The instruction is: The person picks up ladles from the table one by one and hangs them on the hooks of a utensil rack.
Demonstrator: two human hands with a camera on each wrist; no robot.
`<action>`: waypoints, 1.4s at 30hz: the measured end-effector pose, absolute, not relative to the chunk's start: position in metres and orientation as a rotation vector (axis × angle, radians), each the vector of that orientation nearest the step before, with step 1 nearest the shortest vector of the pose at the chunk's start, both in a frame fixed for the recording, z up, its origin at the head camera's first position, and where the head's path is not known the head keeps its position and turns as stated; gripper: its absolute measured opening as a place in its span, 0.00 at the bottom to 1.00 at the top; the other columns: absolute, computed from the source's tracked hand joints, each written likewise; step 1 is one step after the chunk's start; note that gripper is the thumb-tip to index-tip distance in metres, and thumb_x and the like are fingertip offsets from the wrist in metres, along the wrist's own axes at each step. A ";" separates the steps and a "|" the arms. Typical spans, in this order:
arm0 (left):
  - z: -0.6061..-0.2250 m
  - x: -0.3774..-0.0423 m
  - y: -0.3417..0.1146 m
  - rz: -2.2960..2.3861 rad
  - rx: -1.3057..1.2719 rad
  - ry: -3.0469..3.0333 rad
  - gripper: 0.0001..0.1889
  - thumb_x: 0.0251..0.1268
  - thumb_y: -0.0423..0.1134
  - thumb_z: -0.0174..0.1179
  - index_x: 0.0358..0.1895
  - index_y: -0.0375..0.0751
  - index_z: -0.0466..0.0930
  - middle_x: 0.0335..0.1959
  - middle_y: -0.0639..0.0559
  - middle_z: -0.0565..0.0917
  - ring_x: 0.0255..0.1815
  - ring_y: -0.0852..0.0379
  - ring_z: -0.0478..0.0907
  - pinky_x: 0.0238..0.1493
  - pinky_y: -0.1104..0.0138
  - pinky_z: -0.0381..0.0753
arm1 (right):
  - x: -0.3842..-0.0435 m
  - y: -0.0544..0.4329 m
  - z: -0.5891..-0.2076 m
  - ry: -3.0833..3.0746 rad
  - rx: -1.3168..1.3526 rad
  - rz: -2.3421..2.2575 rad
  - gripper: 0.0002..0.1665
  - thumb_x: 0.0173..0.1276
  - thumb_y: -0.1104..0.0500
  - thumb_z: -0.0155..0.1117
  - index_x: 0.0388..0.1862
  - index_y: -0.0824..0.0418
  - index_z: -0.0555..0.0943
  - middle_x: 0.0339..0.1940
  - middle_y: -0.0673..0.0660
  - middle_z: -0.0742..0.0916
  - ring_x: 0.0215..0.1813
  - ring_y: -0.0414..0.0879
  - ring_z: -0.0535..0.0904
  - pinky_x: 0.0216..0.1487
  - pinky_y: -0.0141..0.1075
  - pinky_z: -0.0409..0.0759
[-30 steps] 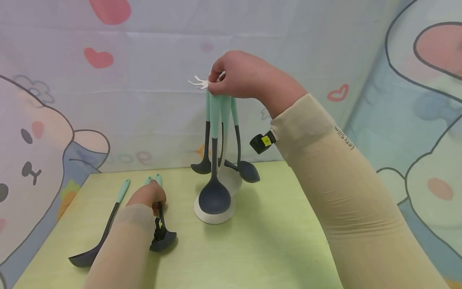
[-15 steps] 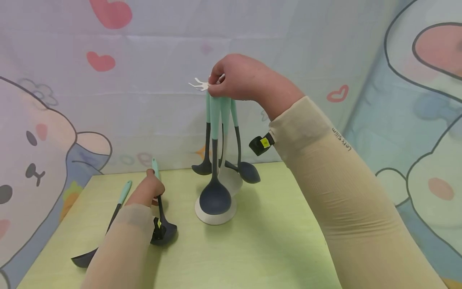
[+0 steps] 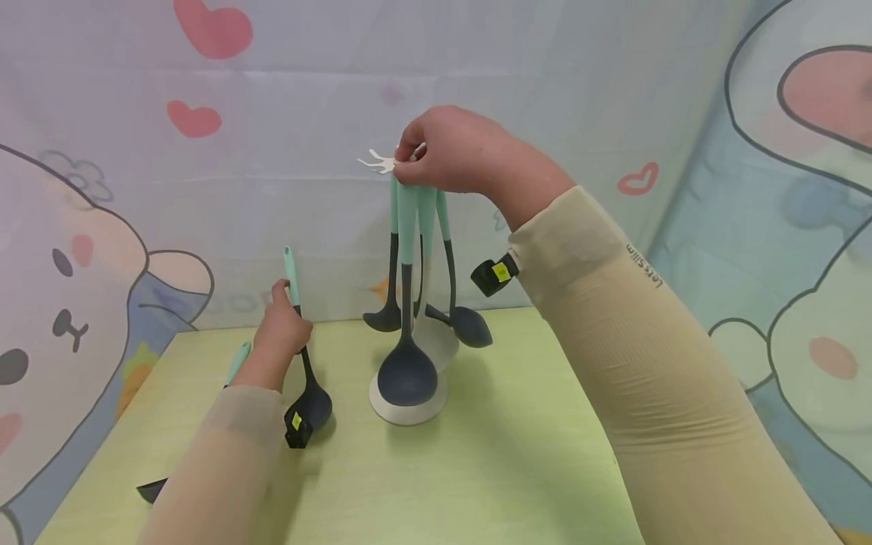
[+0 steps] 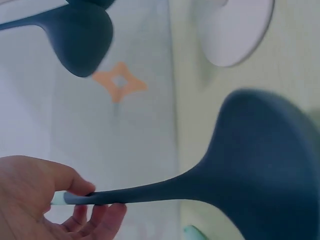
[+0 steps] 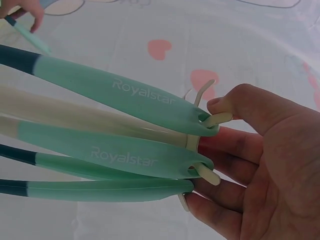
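Note:
My left hand (image 3: 278, 337) pinches a ladle with a mint handle and dark bowl (image 3: 318, 401) by its dark shaft, thumb against bent fingers. In the left wrist view the grip falls where the mint handle (image 4: 59, 198) meets the shaft. The ladle stands nearly upright left of a white utensil stand (image 3: 409, 415), bowl down. My right hand (image 3: 463, 151) grips the stand's top among its hooks (image 5: 206, 172), the thumb on one hook. Several mint-handled utensils hang there, including a front ladle (image 3: 407, 375) and a spoon-like one (image 3: 471, 327); the hand partly covers their handle ends.
Another utensil with a mint handle (image 3: 238, 361) lies at the left of the pale green table (image 3: 490, 469), mostly behind my left sleeve (image 3: 218, 462). A cartoon-printed cloth (image 3: 306, 106) hangs just behind the table.
My left hand has raised the ladle and moved away from me; its handle now stands higher against the cloth. My right hand stays at the top of the stand.

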State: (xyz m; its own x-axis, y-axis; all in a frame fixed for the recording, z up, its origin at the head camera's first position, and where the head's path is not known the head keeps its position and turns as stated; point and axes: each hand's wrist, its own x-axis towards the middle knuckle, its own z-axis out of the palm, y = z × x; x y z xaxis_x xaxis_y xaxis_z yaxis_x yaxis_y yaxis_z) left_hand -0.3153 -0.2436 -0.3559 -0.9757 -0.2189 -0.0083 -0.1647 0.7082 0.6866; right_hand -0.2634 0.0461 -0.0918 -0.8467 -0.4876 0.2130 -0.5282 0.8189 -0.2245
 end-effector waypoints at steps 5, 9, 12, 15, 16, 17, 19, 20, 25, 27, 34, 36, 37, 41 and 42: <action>-0.340 -0.309 -0.236 -1.079 0.282 -2.720 0.46 0.65 0.33 0.53 0.79 0.55 0.34 0.54 0.31 0.71 0.38 0.38 0.76 0.31 0.56 0.73 | -0.264 0.046 -0.093 -2.850 0.805 0.422 0.16 0.73 0.51 0.54 0.53 0.54 0.83 0.53 0.51 0.83 0.50 0.45 0.78 0.54 0.40 0.75; -0.328 -0.304 -0.224 -1.078 0.217 -2.615 0.46 0.62 0.31 0.51 0.80 0.59 0.38 0.51 0.35 0.71 0.40 0.39 0.75 0.30 0.55 0.73 | -0.265 0.047 -0.093 -2.845 0.808 0.422 0.16 0.74 0.51 0.54 0.52 0.54 0.83 0.53 0.51 0.83 0.50 0.45 0.78 0.54 0.40 0.75; -0.320 -0.300 -0.213 -1.042 0.136 -2.551 0.45 0.62 0.30 0.50 0.80 0.61 0.42 0.50 0.39 0.72 0.38 0.41 0.74 0.29 0.56 0.72 | -0.265 0.048 -0.093 -2.845 0.800 0.421 0.15 0.74 0.51 0.53 0.51 0.53 0.83 0.53 0.51 0.83 0.50 0.45 0.78 0.54 0.39 0.75; -0.313 -0.292 -0.200 -0.989 0.049 -2.501 0.43 0.64 0.30 0.50 0.80 0.62 0.44 0.50 0.40 0.72 0.33 0.42 0.75 0.26 0.57 0.71 | -0.266 0.048 -0.093 -2.851 0.779 0.412 0.16 0.75 0.50 0.52 0.52 0.53 0.83 0.53 0.50 0.83 0.50 0.45 0.77 0.53 0.39 0.74; -0.311 -0.289 -0.196 -0.976 0.020 -2.486 0.43 0.65 0.31 0.50 0.80 0.62 0.45 0.51 0.40 0.73 0.31 0.43 0.75 0.26 0.57 0.71 | -0.266 0.049 -0.094 -2.849 0.772 0.406 0.16 0.75 0.50 0.51 0.52 0.52 0.83 0.53 0.50 0.83 0.49 0.45 0.77 0.53 0.39 0.74; -0.308 -0.286 -0.192 -0.966 -0.010 -2.468 0.42 0.65 0.31 0.49 0.80 0.62 0.45 0.50 0.41 0.73 0.31 0.44 0.75 0.25 0.57 0.71 | -0.266 0.049 -0.094 -2.847 0.767 0.401 0.17 0.75 0.51 0.50 0.53 0.52 0.83 0.54 0.50 0.83 0.49 0.45 0.77 0.53 0.39 0.74; -0.304 -0.280 -0.184 -0.960 -0.065 -2.433 0.41 0.67 0.32 0.49 0.80 0.63 0.46 0.50 0.41 0.72 0.31 0.46 0.75 0.25 0.58 0.71 | -0.266 0.049 -0.094 -2.842 0.762 0.391 0.19 0.76 0.51 0.47 0.55 0.52 0.82 0.55 0.49 0.83 0.48 0.46 0.77 0.52 0.40 0.74; -0.302 -0.277 -0.181 -0.962 -0.095 -2.414 0.41 0.67 0.32 0.49 0.80 0.63 0.47 0.50 0.41 0.72 0.33 0.47 0.75 0.26 0.58 0.72 | -0.266 0.050 -0.095 -2.840 0.760 0.388 0.20 0.76 0.51 0.46 0.56 0.52 0.82 0.56 0.50 0.83 0.48 0.46 0.77 0.52 0.40 0.74; -0.296 -0.265 -0.169 -0.964 -0.210 -2.328 0.38 0.71 0.33 0.50 0.80 0.62 0.48 0.53 0.42 0.72 0.42 0.48 0.75 0.30 0.58 0.73 | -0.267 0.050 -0.095 -2.834 0.760 0.388 0.22 0.78 0.51 0.44 0.59 0.52 0.82 0.58 0.50 0.82 0.47 0.46 0.77 0.51 0.41 0.74; -0.295 -0.260 -0.165 -0.962 -0.242 -2.289 0.37 0.72 0.33 0.50 0.80 0.61 0.50 0.54 0.43 0.73 0.43 0.49 0.75 0.29 0.58 0.73 | -0.267 0.050 -0.095 -2.833 0.761 0.390 0.22 0.78 0.50 0.44 0.59 0.52 0.82 0.59 0.50 0.82 0.47 0.46 0.77 0.51 0.41 0.74; -0.291 -0.244 -0.154 -0.968 -0.362 -2.136 0.36 0.71 0.29 0.52 0.78 0.58 0.56 0.53 0.42 0.74 0.42 0.51 0.76 0.34 0.61 0.78 | -0.267 0.049 -0.096 -2.817 0.748 0.397 0.21 0.78 0.51 0.45 0.58 0.52 0.82 0.56 0.50 0.83 0.46 0.46 0.78 0.51 0.40 0.75; -0.291 -0.240 -0.152 -0.965 -0.387 -2.103 0.35 0.70 0.28 0.52 0.78 0.57 0.58 0.52 0.41 0.74 0.41 0.51 0.76 0.34 0.61 0.79 | -0.266 0.048 -0.096 -2.814 0.746 0.401 0.21 0.77 0.51 0.45 0.58 0.52 0.82 0.56 0.50 0.83 0.46 0.46 0.78 0.50 0.40 0.75; -0.291 -0.238 -0.151 -0.961 -0.395 -2.092 0.35 0.70 0.27 0.52 0.78 0.57 0.59 0.52 0.41 0.74 0.41 0.52 0.76 0.34 0.62 0.79 | -0.266 0.048 -0.096 -2.813 0.746 0.404 0.21 0.77 0.51 0.45 0.58 0.52 0.82 0.56 0.50 0.83 0.46 0.46 0.78 0.50 0.40 0.75; -0.291 -0.231 -0.145 -0.944 -0.414 -2.073 0.34 0.69 0.28 0.52 0.76 0.56 0.62 0.52 0.42 0.75 0.38 0.53 0.76 0.31 0.62 0.78 | -0.265 0.047 -0.096 -2.822 0.737 0.408 0.22 0.77 0.51 0.45 0.59 0.52 0.82 0.56 0.50 0.83 0.46 0.46 0.78 0.51 0.40 0.75; -0.291 -0.230 -0.144 -0.941 -0.415 -2.074 0.34 0.69 0.28 0.52 0.76 0.57 0.63 0.52 0.42 0.75 0.37 0.53 0.76 0.30 0.62 0.77 | -0.265 0.047 -0.096 -2.822 0.737 0.410 0.22 0.77 0.51 0.45 0.59 0.52 0.82 0.56 0.50 0.83 0.46 0.46 0.78 0.51 0.40 0.75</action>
State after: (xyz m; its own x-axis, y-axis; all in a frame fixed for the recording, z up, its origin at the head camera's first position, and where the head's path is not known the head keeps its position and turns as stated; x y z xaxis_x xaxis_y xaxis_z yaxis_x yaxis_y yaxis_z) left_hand -0.2300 -0.1444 -0.2912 -0.6237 -0.0299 0.7811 0.5683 0.6688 0.4793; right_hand -0.2651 0.0470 -0.0957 -0.8566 -0.4477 0.2563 -0.5022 0.8375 -0.2155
